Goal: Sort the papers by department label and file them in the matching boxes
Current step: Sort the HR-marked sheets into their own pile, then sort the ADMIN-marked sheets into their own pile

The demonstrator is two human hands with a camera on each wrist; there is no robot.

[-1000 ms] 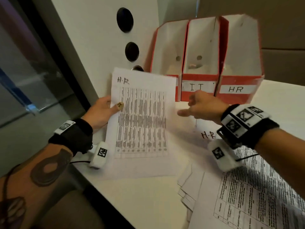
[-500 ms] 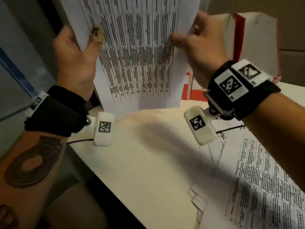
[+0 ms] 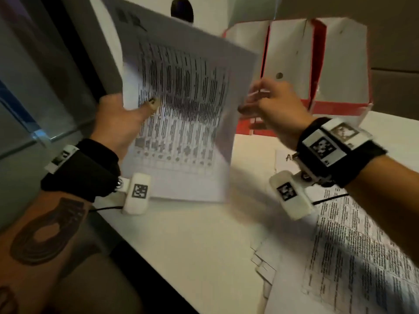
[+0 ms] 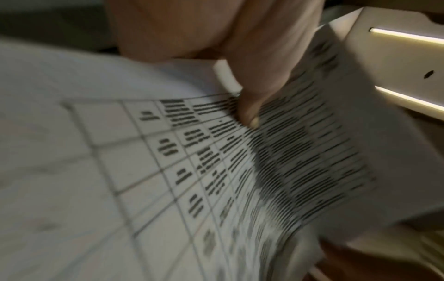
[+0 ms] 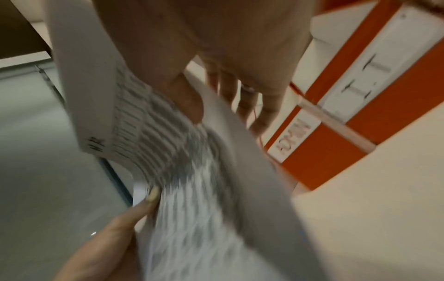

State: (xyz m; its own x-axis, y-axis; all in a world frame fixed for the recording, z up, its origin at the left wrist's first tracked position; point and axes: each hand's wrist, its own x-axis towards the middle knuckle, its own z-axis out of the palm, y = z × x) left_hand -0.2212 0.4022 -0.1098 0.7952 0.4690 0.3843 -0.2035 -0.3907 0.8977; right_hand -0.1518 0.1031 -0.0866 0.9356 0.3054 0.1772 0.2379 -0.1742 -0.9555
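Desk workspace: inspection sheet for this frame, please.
Surface: white desk.
Job's things: printed sheet held up in the air; paper pile on the desk at right; three red file boxes at the back.
Clutter: nothing seen.
Hands: left hand grips the sheet's left edge, thumb on front; right hand seems to pinch its right edge, blurred.
Cables: thin black cable at each wrist camera.
Surroundings: white wall with dark holes; glass panel at left.
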